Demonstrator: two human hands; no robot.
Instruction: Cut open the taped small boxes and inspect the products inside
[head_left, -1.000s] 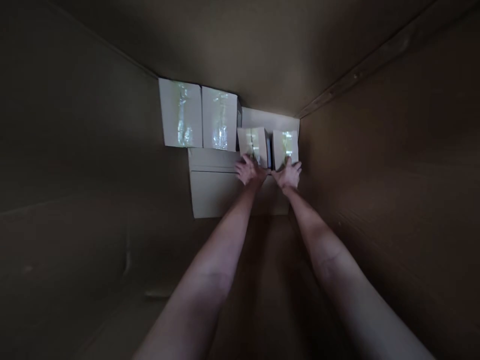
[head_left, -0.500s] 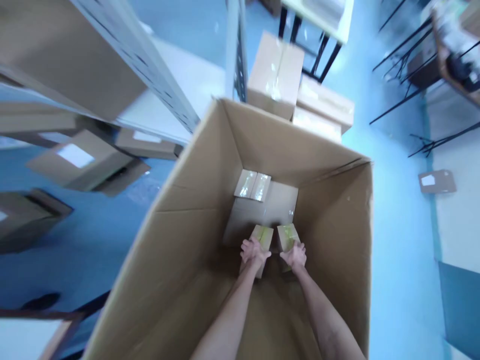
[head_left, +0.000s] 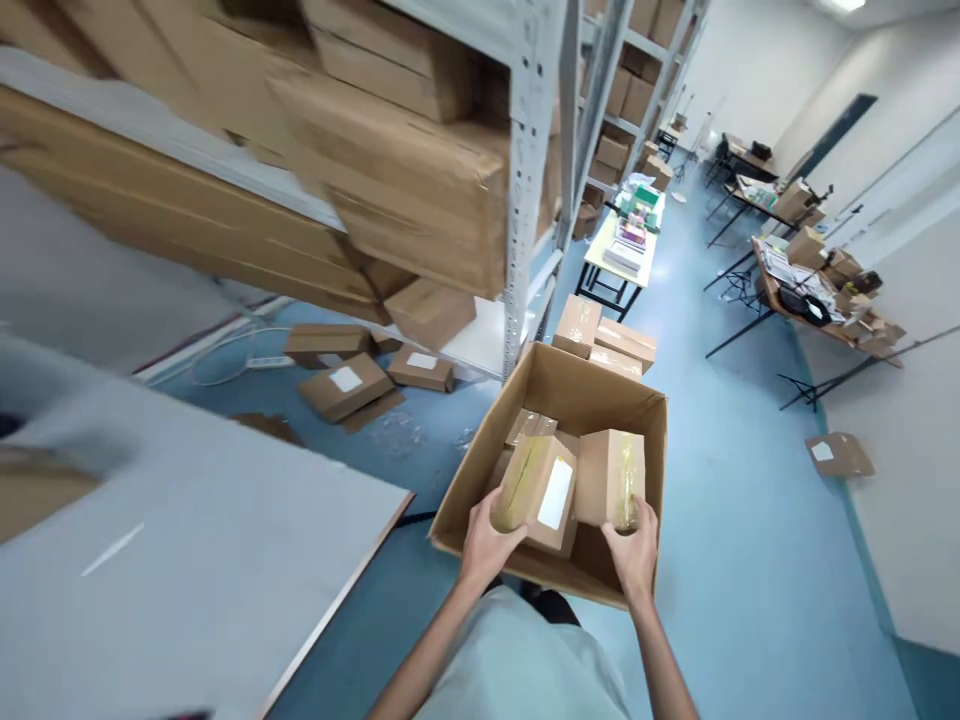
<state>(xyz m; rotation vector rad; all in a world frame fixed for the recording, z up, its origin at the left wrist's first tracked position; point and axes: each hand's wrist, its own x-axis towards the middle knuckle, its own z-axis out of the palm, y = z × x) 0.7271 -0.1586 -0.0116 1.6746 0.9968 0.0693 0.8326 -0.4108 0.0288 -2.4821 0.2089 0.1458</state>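
Note:
Over the open top of a large cardboard carton (head_left: 651, 450), both of my hands hold small taped boxes side by side. My left hand (head_left: 486, 540) grips the near end of the left box (head_left: 525, 485), which has yellowish tape and a white label on its side. The right box (head_left: 594, 478), with a similar tape strip, is gripped at its near end by my right hand (head_left: 634, 545). Inside the carton, small taped boxes (head_left: 531, 426) show in the far left corner. The held boxes hide much of the carton's inside.
Metal shelving (head_left: 525, 190) loaded with cartons rises to the left, above a white tabletop (head_left: 247, 560). Taped boxes (head_left: 577, 325) stand just beyond the large carton. Loose boxes (head_left: 346, 385) lie on the floor at left. A cluttered desk (head_left: 765, 280) stands at right.
Both hands have come up from deep inside the large carton to its opening, bringing the two small boxes with them. The camera view has pulled back and tilted up.

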